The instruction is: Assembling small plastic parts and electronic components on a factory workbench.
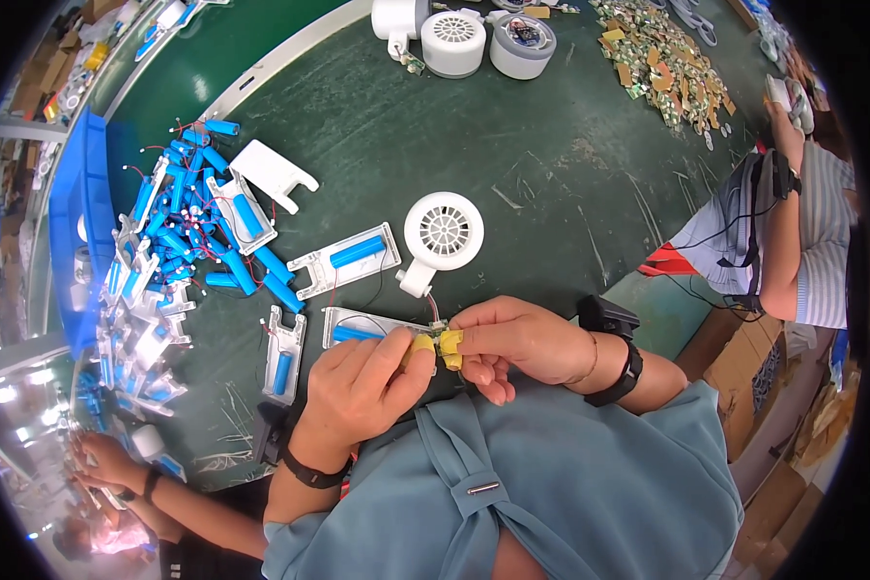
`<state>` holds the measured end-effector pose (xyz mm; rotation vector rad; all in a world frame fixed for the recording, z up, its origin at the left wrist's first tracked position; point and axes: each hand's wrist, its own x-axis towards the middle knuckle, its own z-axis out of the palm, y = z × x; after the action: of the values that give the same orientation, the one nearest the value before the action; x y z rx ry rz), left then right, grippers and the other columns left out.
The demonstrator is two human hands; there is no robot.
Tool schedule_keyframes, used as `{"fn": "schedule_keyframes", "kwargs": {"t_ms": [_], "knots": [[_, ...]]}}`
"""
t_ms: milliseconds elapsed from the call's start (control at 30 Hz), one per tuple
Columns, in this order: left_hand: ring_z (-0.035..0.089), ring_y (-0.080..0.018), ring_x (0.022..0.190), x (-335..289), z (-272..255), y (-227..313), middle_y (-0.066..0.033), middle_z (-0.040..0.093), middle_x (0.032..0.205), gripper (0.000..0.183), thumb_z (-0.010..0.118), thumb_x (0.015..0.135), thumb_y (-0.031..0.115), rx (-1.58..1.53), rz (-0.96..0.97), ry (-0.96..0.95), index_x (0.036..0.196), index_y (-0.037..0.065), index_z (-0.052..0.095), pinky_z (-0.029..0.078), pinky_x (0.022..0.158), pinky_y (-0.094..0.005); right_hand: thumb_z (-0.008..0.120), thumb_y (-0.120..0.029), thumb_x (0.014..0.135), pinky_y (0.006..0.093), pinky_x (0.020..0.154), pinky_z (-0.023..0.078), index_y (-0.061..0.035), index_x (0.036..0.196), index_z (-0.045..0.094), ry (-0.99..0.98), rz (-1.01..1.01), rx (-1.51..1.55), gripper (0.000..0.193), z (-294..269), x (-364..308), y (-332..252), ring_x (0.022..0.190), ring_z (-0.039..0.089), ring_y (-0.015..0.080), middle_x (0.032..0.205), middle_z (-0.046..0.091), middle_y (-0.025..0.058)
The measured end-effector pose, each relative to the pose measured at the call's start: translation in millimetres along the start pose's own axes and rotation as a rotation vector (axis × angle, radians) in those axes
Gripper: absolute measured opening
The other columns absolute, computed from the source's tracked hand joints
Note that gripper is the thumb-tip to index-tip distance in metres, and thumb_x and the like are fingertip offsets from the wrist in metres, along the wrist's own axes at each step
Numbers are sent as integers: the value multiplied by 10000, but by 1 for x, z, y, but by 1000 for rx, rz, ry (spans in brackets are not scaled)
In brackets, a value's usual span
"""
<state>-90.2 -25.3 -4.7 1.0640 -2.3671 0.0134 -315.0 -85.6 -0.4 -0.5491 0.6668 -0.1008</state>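
Dark green worktop (512,155), scuffed, carrying assembly parts.

Left hand (362,382): near centre, yellow finger cots on the fingertips, grip closed in a pinch on a small circuit board (442,338). Right hand (512,343): just right of it, also in yellow cots, grip pinched shut on the same board from the other side. Both wrists wear black bands.

Thin wires run from the board up to a white round fan housing (442,232), which lies on the worktop just beyond the hands.

White tray with a blue cylindrical cell (358,329): touching the worktop just left of the hands. A second such tray (348,259) lies farther off, a third (283,355) to the near left.

Heap of blue cells with wires (188,217): far left, beside a blue bin (72,222).

More white fan housings (452,41): far edge. Pile of small boards (662,72): far right.

Another person's arm (778,242): right side.
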Motion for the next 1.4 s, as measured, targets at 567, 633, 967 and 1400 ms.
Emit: {"fn": "schedule_keyframes", "kwargs": {"t_ms": [567, 633, 967, 1400], "knots": [[638, -230, 713, -2, 12, 12, -142, 642, 966, 229, 676, 794, -53, -334, -461, 8, 1014, -20, 623, 505, 601, -272, 400, -103, 1023, 232, 525, 518, -13, 918, 518, 144, -239, -371, 182, 13, 8, 12, 618, 641, 109, 738, 613, 36], [639, -231, 698, -2, 11, 14, -140, 645, 972, 255, 668, 777, -56, -390, -524, 6, 1024, -14, 623, 513, 593, -284, 406, -86, 1015, 236, 523, 522, -2, 917, 502, 209, -294, -460, 161, 16, 9, 13, 620, 646, 105, 756, 628, 52], [615, -201, 635, 4, 13, 35, -144, 628, 940, 246, 615, 770, -91, -523, -700, 80, 1007, -29, 598, 496, 533, -279, 472, -35, 936, 450, 567, 500, 29, 889, 425, 410, -632, -803, 92, 17, 23, 40, 642, 636, 373, 743, 625, 208], [632, -212, 693, 3, 14, 26, -149, 640, 943, 258, 600, 785, -80, -569, -621, 76, 1037, -28, 596, 520, 605, -285, 471, -18, 966, 316, 542, 543, 16, 909, 446, 420, -675, -819, 70, 15, 23, 41, 604, 685, 211, 716, 657, 118]]}}
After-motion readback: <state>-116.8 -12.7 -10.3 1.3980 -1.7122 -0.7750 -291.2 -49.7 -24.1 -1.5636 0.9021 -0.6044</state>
